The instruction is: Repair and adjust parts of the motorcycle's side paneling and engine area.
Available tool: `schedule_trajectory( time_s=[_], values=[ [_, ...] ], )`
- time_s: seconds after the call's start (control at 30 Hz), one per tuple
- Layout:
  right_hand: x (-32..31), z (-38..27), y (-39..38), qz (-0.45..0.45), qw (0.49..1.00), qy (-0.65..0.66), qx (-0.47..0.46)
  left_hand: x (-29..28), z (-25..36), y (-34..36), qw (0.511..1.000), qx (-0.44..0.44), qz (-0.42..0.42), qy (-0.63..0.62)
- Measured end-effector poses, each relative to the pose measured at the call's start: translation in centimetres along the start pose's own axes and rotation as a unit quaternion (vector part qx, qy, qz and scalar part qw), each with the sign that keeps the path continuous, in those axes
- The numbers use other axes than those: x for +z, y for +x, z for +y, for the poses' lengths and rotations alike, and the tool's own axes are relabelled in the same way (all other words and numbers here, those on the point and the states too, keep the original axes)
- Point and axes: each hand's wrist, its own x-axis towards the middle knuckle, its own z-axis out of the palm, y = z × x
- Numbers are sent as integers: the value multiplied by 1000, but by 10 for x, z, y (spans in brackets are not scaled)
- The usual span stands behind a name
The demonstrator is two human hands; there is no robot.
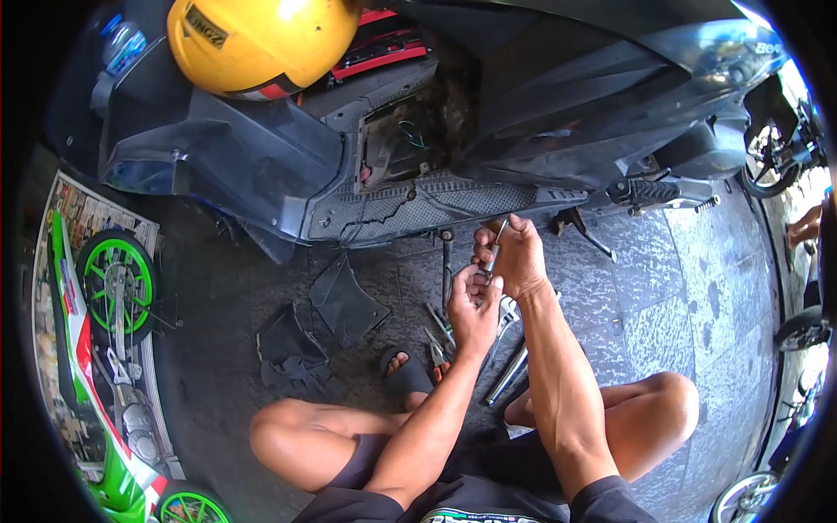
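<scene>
Yellow helmet (261,42) resting on black scooter (540,96) up top; green-wheeled motorcycle picture on a floor mat (96,349) at left; black rubber mat pieces (314,331) lying on grey paving. Pliers (436,349) and loose metal tools (510,370) near a black sandal (405,376).

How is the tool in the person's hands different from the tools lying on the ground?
The slim metal tool is held up, nearly upright, gripped by both the right hand and the left hand. The tools on the ground lie flat and untouched beside the person's sandal. The held tool looks thinner than the long shiny one on the ground. Both look like silvery metal.
</scene>
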Motion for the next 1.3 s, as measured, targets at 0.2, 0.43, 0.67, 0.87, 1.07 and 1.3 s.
schedule_trajectory(
  time_s=[0.2,0.43,0.67,0.87,1.07,1.3],
  values=[
    [2,-1,1,-14,1000,-3,-10,2,-3,16,999,-22,41,17],
    [-2,-2,5,5,1000,-10,-8,-38,-15,23,986,-116,22,-118],
    [-5,-4,8,-10,999,-40,3,-29,-11,45,806,-262,71,-526],
    [-6,-3,8,-4,998,-55,-10,-23,-9,54,828,-233,85,-503],
    [-6,-3,7,3,997,-76,-17,-42,-27,69,905,-241,11,-351],
    [-7,-4,7,-6,996,-87,-25,-53,-31,84,887,-264,-66,-374]
  ],
)
